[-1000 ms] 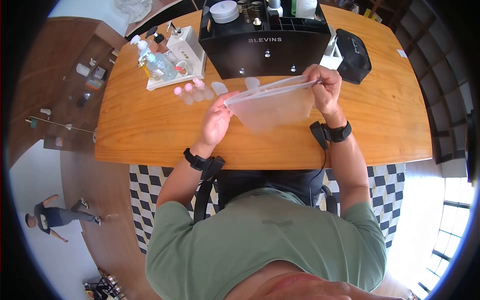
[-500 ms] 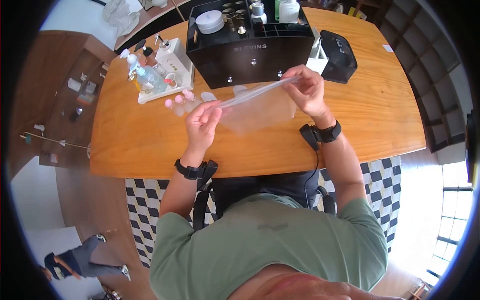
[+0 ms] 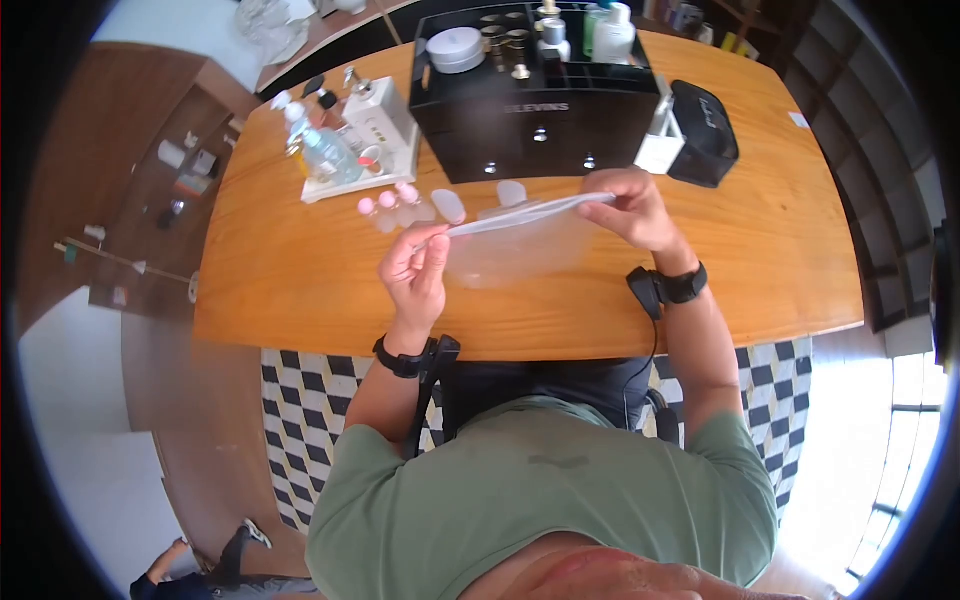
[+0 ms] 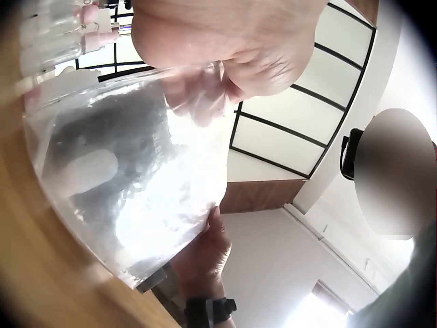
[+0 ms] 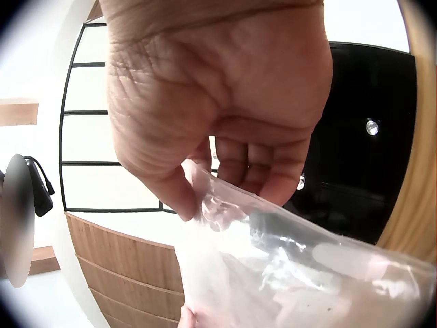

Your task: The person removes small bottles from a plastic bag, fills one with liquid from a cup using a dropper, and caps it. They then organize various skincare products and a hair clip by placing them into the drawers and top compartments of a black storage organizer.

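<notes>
Between the two hands hangs a translucent plastic zip bag [image 3: 515, 255], its long top edge stretched across, over the tabletop. My left hand [image 3: 415, 280] pinches the left end of that edge between thumb and fingers. At the other end my right hand [image 3: 640, 215] grips the corner, thumb on the near side. The right wrist view shows the clear plastic [image 5: 273, 266] running out from the thumb and fingers. Behind the bag lie two pale oval pieces, one left [image 3: 447, 205] and one near the middle [image 3: 511, 192]. Several small pink-capped bottles [image 3: 388, 202] stand beyond the left hand.
A black organizer box [image 3: 460, 125] with drawers and bottles on top stands behind the bag. To its left is a white tray [image 3: 400, 172] of pump bottles; to its right, a white holder [image 3: 657, 155] and a black pouch [image 3: 706, 135]. Another person [image 3: 235, 570] is at lower left.
The left hand has gone from flatter fingers at the bag's end to a thumb-and-finger pinch. The bag's face now shows less, its top edge flatter. The other person has moved down the view.
</notes>
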{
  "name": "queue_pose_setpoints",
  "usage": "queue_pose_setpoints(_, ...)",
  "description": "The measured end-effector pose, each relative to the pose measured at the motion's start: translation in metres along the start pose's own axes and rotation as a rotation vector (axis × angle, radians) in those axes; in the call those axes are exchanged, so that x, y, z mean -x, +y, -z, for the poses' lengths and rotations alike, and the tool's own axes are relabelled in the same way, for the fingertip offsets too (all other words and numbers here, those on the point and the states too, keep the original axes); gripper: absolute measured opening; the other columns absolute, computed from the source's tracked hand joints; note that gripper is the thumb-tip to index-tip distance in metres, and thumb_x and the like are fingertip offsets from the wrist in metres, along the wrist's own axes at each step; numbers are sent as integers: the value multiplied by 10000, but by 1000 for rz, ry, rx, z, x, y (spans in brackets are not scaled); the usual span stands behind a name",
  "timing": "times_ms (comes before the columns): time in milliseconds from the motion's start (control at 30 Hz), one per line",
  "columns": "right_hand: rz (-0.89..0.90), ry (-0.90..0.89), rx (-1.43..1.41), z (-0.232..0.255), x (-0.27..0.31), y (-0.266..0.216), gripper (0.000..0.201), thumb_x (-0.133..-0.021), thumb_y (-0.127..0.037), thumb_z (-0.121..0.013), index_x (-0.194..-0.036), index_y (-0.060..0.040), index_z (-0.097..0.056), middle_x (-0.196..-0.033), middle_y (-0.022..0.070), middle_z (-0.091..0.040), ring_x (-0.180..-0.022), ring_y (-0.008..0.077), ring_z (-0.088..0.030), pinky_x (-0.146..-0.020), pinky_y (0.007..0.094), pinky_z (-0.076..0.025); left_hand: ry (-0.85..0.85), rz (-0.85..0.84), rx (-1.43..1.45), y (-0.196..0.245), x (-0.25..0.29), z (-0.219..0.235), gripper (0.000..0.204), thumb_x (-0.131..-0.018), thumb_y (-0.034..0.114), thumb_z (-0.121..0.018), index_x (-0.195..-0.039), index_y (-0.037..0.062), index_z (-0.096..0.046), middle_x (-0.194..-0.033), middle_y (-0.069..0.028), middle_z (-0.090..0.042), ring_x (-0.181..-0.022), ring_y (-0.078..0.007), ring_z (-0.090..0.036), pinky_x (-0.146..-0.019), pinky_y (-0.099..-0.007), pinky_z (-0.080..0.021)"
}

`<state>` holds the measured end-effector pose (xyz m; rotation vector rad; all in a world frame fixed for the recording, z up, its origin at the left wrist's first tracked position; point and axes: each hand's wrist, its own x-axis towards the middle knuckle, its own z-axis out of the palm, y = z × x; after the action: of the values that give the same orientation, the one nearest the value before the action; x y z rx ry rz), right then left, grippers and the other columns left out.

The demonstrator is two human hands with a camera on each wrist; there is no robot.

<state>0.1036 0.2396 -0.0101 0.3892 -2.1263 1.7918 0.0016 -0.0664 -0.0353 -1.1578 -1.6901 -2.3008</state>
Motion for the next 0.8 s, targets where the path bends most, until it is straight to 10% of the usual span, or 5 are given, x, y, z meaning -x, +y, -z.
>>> queue_pose_setpoints(267,152,-60,31,-24,0,-19,78,-887,22,-752,-818,47,-726,-767,116,-697,-673,197,-629,-609,307,-459,-57,158,-66,19,-9,4,173,-965,80,-725,-1104,-15,-684,-1111,-104,-701,-939,-133,-647,-805,-299,-504)
queue_pose_setpoints(333,194,-73,73,-28,1,-23,26,-858,40,-754,-835,42,-743,-769,125,-689,-671,208,-638,-603,307,-467,-242,-277,-757,43,-25,-7,276,-881,150,-802,-1116,44,-703,-1101,-126,-671,-953,-257,-651,-834,-398,-508)
queue_pose_setpoints(467,266,-45,138,-34,2,-24,29,-824,52,-755,-819,32,-734,-790,125,-688,-660,224,-650,-583,304,-470,-437,-380,-1114,81,-42,-39,236,-834,184,-821,-996,44,-724,-978,-98,-646,-893,-331,-643,-815,-410,-504)
queue_pose_setpoints(800,340,-47,238,-35,2,-27,37,-847,24,-725,-812,32,-733,-779,135,-683,-636,228,-645,-545,305,-452,-690,-239,-796,52,-57,-60,115,-895,127,-761,-950,36,-717,-919,-107,-676,-839,-324,-666,-726,-426,-534)
